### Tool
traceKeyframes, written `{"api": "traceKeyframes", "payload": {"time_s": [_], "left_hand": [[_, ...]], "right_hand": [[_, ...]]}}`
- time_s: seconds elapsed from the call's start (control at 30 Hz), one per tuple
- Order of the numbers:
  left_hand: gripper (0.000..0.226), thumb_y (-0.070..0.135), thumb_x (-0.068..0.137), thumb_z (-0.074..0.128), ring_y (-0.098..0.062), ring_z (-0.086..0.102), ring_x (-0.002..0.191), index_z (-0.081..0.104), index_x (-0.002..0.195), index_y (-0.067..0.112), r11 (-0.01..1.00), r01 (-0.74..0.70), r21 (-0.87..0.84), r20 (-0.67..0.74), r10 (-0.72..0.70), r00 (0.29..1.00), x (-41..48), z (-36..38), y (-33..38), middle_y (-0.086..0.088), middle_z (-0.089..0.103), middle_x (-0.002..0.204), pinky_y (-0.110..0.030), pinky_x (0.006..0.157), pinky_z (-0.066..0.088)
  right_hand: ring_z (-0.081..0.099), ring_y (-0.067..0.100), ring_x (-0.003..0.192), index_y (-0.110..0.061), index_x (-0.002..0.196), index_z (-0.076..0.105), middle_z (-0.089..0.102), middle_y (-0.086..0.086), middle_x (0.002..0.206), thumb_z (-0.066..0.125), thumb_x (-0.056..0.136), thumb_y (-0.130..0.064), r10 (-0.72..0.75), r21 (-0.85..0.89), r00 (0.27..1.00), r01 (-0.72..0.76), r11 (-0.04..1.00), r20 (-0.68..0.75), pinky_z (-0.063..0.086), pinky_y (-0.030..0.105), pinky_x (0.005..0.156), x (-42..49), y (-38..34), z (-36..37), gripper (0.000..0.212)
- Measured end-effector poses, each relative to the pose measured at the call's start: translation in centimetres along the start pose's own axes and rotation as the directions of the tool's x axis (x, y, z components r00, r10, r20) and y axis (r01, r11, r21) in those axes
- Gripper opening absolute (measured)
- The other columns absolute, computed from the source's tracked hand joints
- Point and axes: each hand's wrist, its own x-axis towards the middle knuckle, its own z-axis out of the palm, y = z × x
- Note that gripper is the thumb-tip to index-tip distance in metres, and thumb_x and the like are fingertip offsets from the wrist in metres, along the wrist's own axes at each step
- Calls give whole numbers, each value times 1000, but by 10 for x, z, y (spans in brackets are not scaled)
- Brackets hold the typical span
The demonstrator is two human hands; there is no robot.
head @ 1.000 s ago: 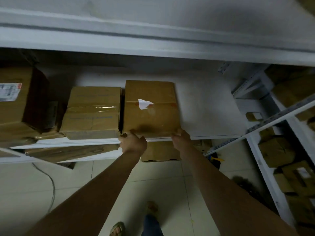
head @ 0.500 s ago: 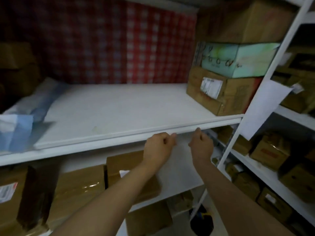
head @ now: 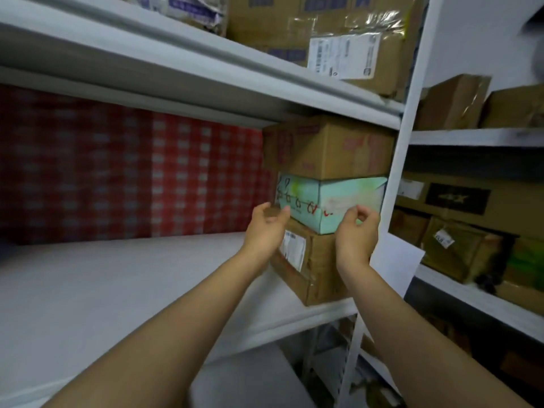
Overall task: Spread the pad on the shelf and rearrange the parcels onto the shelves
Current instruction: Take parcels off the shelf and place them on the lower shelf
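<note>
Three parcels are stacked at the right end of the white middle shelf (head: pixel 123 290): a brown box with a white label (head: pixel 312 269) at the bottom, a pale green box with red scribbles (head: pixel 338 198) on it, and a brown carton (head: pixel 326 145) on top. My left hand (head: pixel 266 226) is raised at the green box's left corner, fingers loosely spread, holding nothing. My right hand (head: pixel 357 234) hovers in front of the green box's front face, fingers loosely curled, holding nothing. Whether either hand touches the box cannot be told.
A red checked cloth (head: pixel 132 172) hangs behind the shelf. The shelf above (head: pixel 206 72) carries taped cartons (head: pixel 338 36). A white upright post (head: pixel 397 178) separates a neighbouring rack with more brown boxes (head: pixel 459 251). A white sheet of paper (head: pixel 394 260) hangs beside the post.
My view has swung up from the lower shelf, where both hands were at a brown box. Both hands have risen from the middle shelf's edge to the green box on the right.
</note>
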Motion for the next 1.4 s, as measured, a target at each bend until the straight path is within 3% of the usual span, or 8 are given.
{"api": "traceKeyframes", "payload": {"time_s": [0.13,0.27,0.43,0.57,0.77,0.93,1.2,1.4], "left_hand": [[96,72,74,57,-23,57,122,25,151,26,987,16,-163,13,-14,1000,54,31,36,-1,51,142,-43,104,46],[66,63,93,43,-21,67,88,38,145,22,938,56,-343,26,-50,998,92,44,56,-8,61,130,-33,71,56],[72,73,87,35,-26,67,102,41,144,30,912,64,-404,-18,-78,997,121,42,54,-8,65,123,-30,56,57],[63,68,94,29,-26,68,97,47,139,28,900,37,-435,-84,-81,993,132,34,61,-7,69,116,-35,62,58],[59,65,97,25,-24,68,99,57,130,28,904,12,-427,-88,-54,995,129,37,64,-6,71,113,-39,80,56],[51,60,99,27,-22,70,95,62,113,26,874,-88,-477,-200,-11,980,108,10,64,-4,72,103,-40,86,57],[53,56,101,24,-21,71,98,53,132,23,851,-163,-499,-369,-39,928,45,-90,37,-2,70,117,-32,62,61],[37,49,104,24,-19,66,92,44,122,23,876,-159,-455,-458,-77,886,-43,-168,23,-2,65,110,-40,76,60]], "right_hand": [[60,22,103,-23,114,57,59,-3,111,47,98,-22,-191,-16,982,191,981,7,52,40,87,48,-20,11,19],[57,10,94,-27,109,59,63,-4,108,49,98,-22,-375,-31,922,379,925,94,47,22,78,66,-25,25,17],[57,4,80,-27,106,53,63,-4,104,49,97,-26,-550,-23,829,555,832,105,41,12,64,78,-16,35,10],[59,22,95,-12,126,47,43,8,134,50,97,-26,-405,-104,912,398,911,-59,42,27,70,104,-22,34,33],[47,32,131,-15,152,26,39,11,151,40,101,-38,-132,-111,987,142,984,87,42,42,104,126,-34,36,58],[55,27,112,-17,142,42,37,7,140,42,101,-38,-207,-78,970,218,973,126,37,26,85,91,-41,44,47],[61,26,110,-30,138,40,47,-1,137,37,87,-56,-364,133,908,343,930,208,58,50,78,-26,-58,82,57],[60,26,108,-20,131,48,50,3,132,45,92,-38,-331,285,934,284,916,133,57,49,79,-140,-62,92,43]]}}
